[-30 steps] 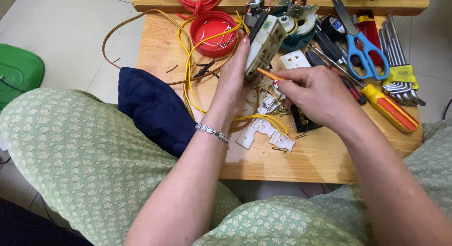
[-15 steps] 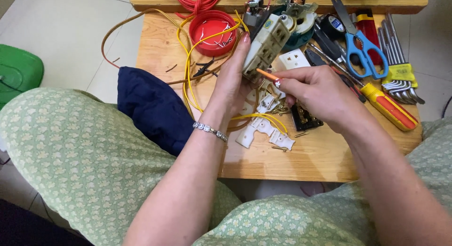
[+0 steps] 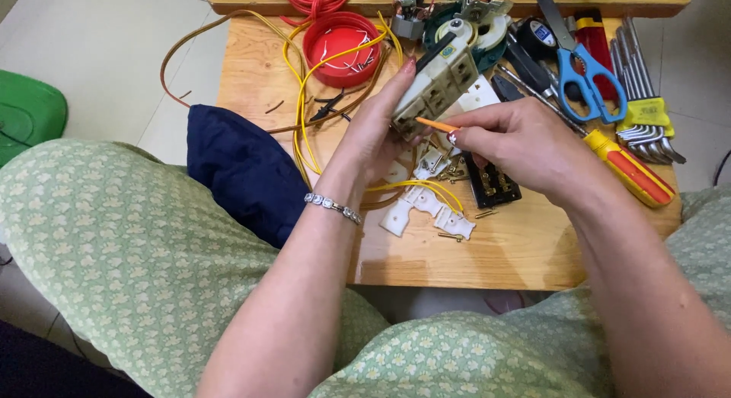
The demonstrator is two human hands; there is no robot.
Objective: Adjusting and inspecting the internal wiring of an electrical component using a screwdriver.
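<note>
My left hand (image 3: 375, 135) holds a cream socket block (image 3: 439, 82) tilted above the wooden table (image 3: 487, 253). My right hand (image 3: 525, 145) pinches a thin orange tool (image 3: 435, 124), its tip at the lower end of the block. A silver bracelet (image 3: 333, 207) circles my left wrist. Yellow wires (image 3: 320, 86) trail from under my left hand across the table. White plastic pieces (image 3: 426, 211) and small brass screws lie just below my hands. A black part (image 3: 495, 186) sits under my right hand.
A red lid (image 3: 340, 44) with wire scraps, blue-handled scissors (image 3: 582, 63), a yellow-orange screwdriver (image 3: 628, 168), hex keys (image 3: 647, 101), black tape and red cable lie at the back. A navy cloth (image 3: 244, 169) drapes the table's left edge. A green object (image 3: 27, 112) sits on the floor.
Both hands have kept almost still; the socket block has tilted very slightly and the orange tool stays at its lower end.
</note>
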